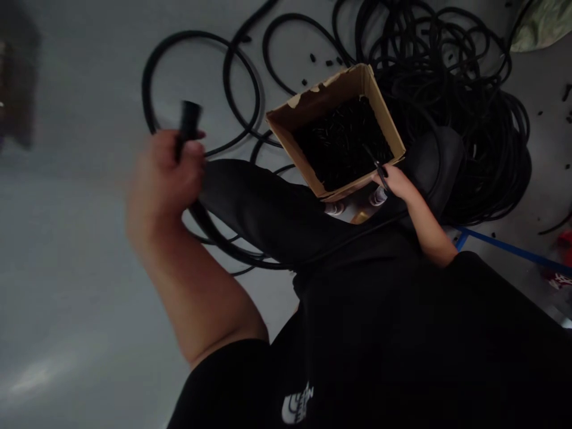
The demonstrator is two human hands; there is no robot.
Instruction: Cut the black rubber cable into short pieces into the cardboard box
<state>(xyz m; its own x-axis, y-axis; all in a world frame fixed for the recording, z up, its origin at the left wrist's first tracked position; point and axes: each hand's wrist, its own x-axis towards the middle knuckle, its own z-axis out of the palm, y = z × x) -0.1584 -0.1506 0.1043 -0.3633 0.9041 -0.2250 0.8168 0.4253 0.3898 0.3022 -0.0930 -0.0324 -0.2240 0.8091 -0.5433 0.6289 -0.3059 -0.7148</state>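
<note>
My left hand (165, 185) is blurred at the left and shut on the end of a black rubber hose (190, 122). That hose runs down past my black-clad thigh (268, 214) and loops across the grey floor (80, 250). My right hand (395, 182) rests at the near corner of a cardboard box (330, 101), gripping a thin black tool (379, 170) whose tip points into the box. The box is filled with short cut black hose pieces (342, 143). A large tangled coil of black hose (460, 89) lies behind it.
Several small black offcuts (322, 61) lie on the floor beyond the box. A blue strip (513, 251) and red items (563, 250) sit at the right edge. A pale green bag (543, 24) lies at the top right. My shoes (355, 208) show beside the box.
</note>
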